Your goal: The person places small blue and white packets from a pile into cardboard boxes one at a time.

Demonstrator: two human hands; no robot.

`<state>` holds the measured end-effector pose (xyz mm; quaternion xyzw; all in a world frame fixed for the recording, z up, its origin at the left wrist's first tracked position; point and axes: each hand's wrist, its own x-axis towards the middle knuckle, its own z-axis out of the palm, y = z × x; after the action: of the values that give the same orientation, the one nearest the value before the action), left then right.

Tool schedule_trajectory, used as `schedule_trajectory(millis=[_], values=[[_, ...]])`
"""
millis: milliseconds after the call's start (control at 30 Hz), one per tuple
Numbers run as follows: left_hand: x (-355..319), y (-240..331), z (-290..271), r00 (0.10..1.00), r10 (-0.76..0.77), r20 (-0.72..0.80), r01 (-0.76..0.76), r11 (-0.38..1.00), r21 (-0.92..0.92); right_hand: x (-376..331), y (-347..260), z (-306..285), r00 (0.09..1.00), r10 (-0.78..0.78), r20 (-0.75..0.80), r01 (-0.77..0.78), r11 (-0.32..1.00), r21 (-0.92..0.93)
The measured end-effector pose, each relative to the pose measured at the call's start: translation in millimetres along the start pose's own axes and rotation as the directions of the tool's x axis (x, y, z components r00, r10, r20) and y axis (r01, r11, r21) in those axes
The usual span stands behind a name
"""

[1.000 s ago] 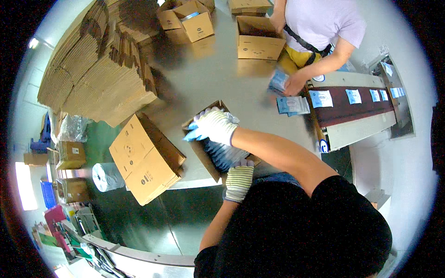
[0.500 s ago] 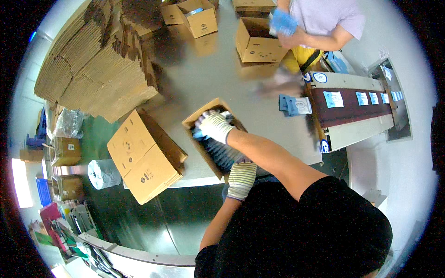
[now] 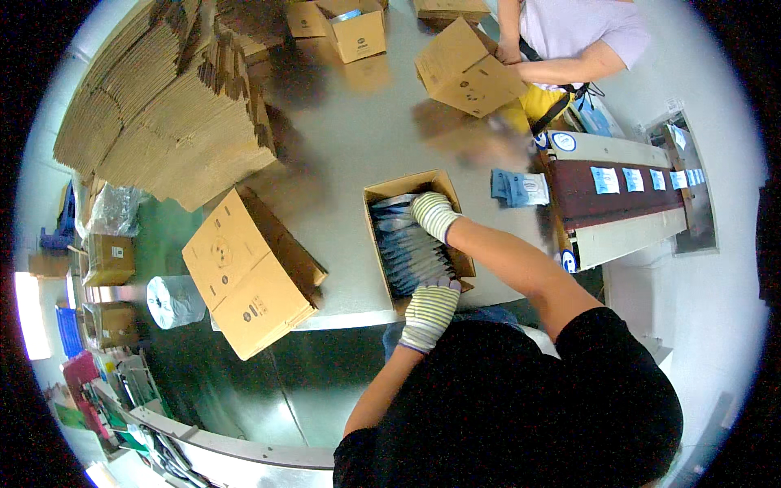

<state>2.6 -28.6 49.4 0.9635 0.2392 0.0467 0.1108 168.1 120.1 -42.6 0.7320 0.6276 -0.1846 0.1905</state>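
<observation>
An upright open cardboard box point(image 3: 452, 189) stands near the table's front edge, with a row of grey-blue pouches point(image 3: 404, 249) packed inside. My right hand point(image 3: 435, 215), in a striped knit glove, reaches over the right wall to the far end of the row. Its fingers point down among the pouches, their tips hidden. At the near end, my left hand point(image 3: 429, 315), gloved alike, has its fingers bent over the near wall of the box, against the last pouches.
To the left an empty open carton point(image 3: 244, 276) lies tilted, before a tall stack of flattened cardboard point(image 3: 163, 122). At right, blue-white pouches point(image 3: 521, 188) lie by a conveyor point(image 3: 586, 203) carrying more. Across the table a co-worker point(image 3: 569, 41) handles another box point(image 3: 472, 73).
The box has shifted right and turned straighter. My right hand moved right with it, uncovering the pouch row. The co-worker's hands no longer show a blue pouch, and their box is tipped.
</observation>
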Motion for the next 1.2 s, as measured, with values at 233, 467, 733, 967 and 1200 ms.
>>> schedule_trajectory(millis=[233,467,733,967,1200], values=[[-10.3,-14.9,12.8,0.994,-0.088,0.068,0.089,0.996,-0.018,-65.0,-69.1,-73.1,0.934,-0.353,0.053,0.351,0.935,0.052],[-15.6,-15.1,-3.1,0.963,-0.099,0.250,0.108,0.994,-0.024,-89.1,-59.0,-26.9,0.523,-0.767,-0.371,0.712,0.633,-0.305],[-126.2,-72.4,-37.9,0.746,-0.526,-0.408,0.522,0.843,-0.131,-191.6,-12.1,-0.1,0.681,-0.731,-0.042,0.732,0.682,0.007],[-163.4,-153.9,-20.5,0.715,-0.688,-0.121,0.697,0.688,0.205,21.5,-17.0,-117.1,0.784,-0.309,-0.539,0.236,0.950,-0.203],[-203.0,-205.4,34.5,0.776,-0.627,-0.070,0.563,0.637,0.526,-39.3,-102.6,-259.0,0.351,-0.460,-0.816,0.679,0.725,-0.117]])
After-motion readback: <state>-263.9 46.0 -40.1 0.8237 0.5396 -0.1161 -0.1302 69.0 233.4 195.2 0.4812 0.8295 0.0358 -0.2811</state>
